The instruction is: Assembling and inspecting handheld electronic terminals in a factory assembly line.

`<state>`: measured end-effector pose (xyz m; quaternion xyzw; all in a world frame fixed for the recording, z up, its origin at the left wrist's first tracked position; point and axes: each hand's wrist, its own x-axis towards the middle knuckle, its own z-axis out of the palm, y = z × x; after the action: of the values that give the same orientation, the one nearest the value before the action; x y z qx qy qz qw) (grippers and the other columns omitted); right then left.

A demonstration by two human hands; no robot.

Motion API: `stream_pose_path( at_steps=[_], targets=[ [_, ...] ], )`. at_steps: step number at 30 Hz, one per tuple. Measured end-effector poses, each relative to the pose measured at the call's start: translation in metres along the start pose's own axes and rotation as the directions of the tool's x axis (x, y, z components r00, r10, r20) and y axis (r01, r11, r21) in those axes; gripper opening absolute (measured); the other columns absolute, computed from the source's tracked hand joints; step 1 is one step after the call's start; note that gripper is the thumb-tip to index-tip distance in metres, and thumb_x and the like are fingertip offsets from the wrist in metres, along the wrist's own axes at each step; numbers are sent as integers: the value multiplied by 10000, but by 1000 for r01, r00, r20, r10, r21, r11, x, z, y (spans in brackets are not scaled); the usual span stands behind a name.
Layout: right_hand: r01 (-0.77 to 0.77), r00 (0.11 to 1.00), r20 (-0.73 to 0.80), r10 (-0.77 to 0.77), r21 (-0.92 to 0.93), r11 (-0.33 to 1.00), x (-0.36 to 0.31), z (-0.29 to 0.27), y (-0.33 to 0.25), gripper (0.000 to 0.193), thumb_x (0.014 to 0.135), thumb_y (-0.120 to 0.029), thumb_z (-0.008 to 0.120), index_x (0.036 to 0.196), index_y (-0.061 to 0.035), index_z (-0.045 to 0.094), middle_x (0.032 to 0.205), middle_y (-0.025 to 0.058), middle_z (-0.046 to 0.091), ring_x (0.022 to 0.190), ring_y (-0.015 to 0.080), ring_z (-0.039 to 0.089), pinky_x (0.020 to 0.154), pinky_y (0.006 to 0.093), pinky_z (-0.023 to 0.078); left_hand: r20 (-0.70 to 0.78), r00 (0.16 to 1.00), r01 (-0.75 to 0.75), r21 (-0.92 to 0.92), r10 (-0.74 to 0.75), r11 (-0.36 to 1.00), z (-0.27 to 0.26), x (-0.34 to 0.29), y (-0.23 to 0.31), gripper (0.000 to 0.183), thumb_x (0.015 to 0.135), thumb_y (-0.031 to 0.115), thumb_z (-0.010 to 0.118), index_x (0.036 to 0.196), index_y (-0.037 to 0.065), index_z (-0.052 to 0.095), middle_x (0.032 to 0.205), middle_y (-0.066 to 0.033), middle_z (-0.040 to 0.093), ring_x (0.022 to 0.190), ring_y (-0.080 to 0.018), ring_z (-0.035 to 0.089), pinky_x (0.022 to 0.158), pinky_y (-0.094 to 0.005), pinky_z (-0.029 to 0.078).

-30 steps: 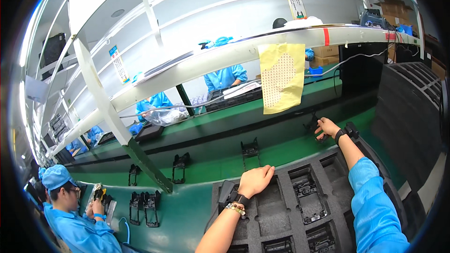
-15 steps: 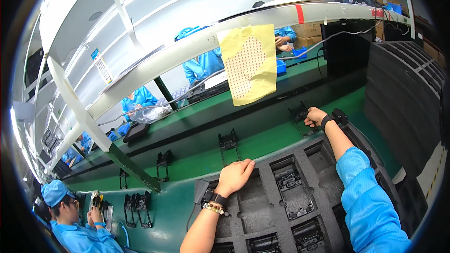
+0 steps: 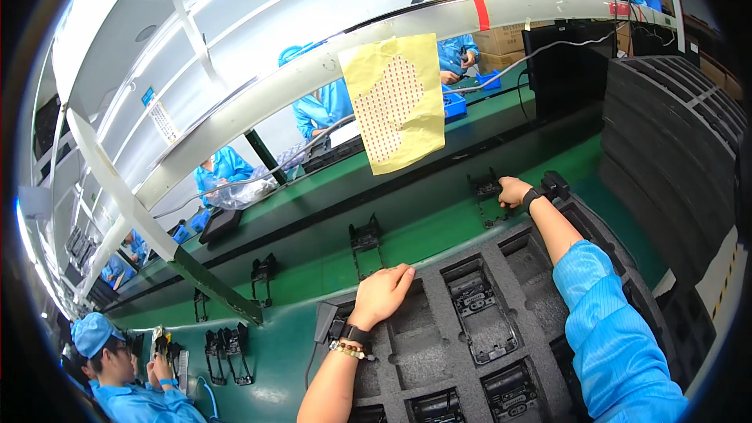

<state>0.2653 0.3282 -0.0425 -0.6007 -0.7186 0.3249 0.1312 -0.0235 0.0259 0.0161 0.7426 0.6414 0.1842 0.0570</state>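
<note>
Looks like a frame-handling step, right hand [image 3: 515, 192] by a black frame [image 3: 486, 186] at 12 o'clock from the foam tray [image 3: 464, 369], left hand [image 3: 381, 295] around 10, can't tell either grip, next move imo needs gentleness.

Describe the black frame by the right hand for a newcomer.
Find the grey foam tray, lower right. Past its far edge, black frames form a row on a green surface. Yours is the rightmost frame, the only one beside the right hand.
</note>
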Motion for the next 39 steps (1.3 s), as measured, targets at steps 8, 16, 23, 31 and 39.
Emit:
stream_pose_path(
  at_steps=[8,16,23,31,39],
  targets=[
    [28,995,96,-27,-15,999,-9,0,-7,608,940,-180,576,1487,-43,348,1050,77,698,758,157,685,622,303,569,17,1000,11,-3,-11,1000,-3,0,3,355,1001,372,422,1028,97,646,956,-138,693,918,-360,643,775,-472,505],
    [201,976,-54,-211,-155,967,-21,3,-11,378,963,-291,522,1121,45,592,1088,252,668,963,358,672,806,440,542,17,1000,6,-12,-6,1000,0,1,-2,388,1009,419,412,1069,119,650,927,-147,687,919,-358,644,775,-460,502],
    [231,970,-47,-238,-119,966,-19,7,-11,382,956,-291,514,1106,46,611,1050,252,685,994,387,665,878,460,511,23,999,23,-13,-23,1000,-2,0,0,389,1011,420,410,1057,117,650,924,-153,686,921,-358,644,777,-459,502],
    [194,981,31,-192,-67,979,-11,9,-9,370,963,-277,496,1168,7,614,898,153,724,780,251,695,677,385,545,14,1000,17,-11,-17,1000,0,0,-3,389,1012,415,410,1052,110,649,935,-147,688,933,-356,642,784,-454,502],
    [189,977,99,-187,-11,982,-12,9,-9,378,966,-265,514,1247,-26,596,908,115,717,755,189,678,618,331,540,19,1000,14,-6,-14,1000,0,1,-3,385,1012,411,412,1054,110,650,938,-141,690,932,-353,644,779,-452,504]
  ],
)
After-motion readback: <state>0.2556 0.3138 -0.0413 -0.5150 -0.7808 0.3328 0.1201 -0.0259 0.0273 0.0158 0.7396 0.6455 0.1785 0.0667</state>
